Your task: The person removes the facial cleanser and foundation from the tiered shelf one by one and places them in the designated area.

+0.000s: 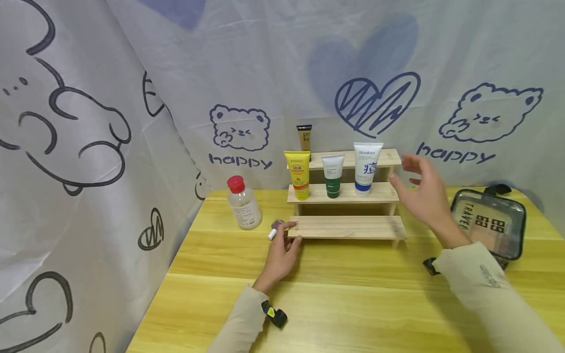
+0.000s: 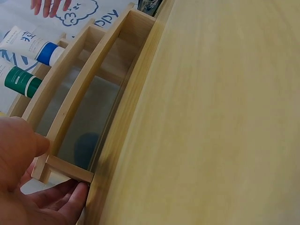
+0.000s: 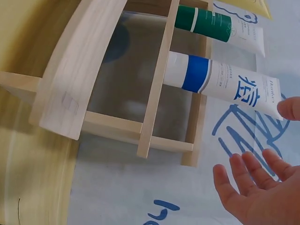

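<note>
A three-step wooden rack [image 1: 348, 227] stands on the table. My left hand [image 1: 280, 257] grips the left end of its lowest step, thumb on one side and fingers on the other, as the left wrist view shows. On the middle step stand a yellow tube [image 1: 300, 175], a white-and-green tube [image 1: 333, 175] and a white-and-blue tube [image 1: 367, 169]. A gold tube with a black end [image 1: 304, 137] is upright on the top step. Beside the rack's right end my right hand [image 1: 421, 196] is raised with fingers spread and holds nothing; the white-and-blue tube [image 3: 225, 82] is nearest to it.
Left of the rack stands a clear bottle with a red cap [image 1: 245, 206]. A small purple bottle with a white cap [image 1: 275, 228] lies close to my left fingers. To the right sits a clear travel pouch [image 1: 487, 223] with black edging. A printed cloth [image 1: 273, 63] hangs behind the table.
</note>
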### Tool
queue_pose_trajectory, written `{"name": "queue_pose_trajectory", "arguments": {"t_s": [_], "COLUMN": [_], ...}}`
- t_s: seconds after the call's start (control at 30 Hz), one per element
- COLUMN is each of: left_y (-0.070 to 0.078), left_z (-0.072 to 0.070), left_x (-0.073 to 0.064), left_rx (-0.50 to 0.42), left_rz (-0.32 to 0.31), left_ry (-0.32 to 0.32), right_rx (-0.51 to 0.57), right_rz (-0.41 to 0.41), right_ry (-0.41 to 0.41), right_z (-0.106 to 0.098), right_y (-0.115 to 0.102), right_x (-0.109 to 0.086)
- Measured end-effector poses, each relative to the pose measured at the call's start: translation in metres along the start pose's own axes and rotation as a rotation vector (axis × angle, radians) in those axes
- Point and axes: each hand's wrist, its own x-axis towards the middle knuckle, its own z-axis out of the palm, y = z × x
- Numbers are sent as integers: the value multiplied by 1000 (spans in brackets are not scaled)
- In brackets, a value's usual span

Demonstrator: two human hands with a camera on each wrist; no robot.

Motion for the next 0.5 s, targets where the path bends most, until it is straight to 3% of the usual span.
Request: {"name": "queue_pose_trajectory", "arguments": {"t_s": [0.37, 0.5], "left_y": [0, 2], "left_z": [0, 0], "left_x": [1, -1], "left_rx": [-1, 2], "left_rz": [14, 12], "left_ry": [0, 2], "right_rx": [159, 200], "right_rz": [229, 259], "right_ry": [-218, -302], "right_z": [9, 14], "right_y": [14, 24], "right_x": [24, 30]}}
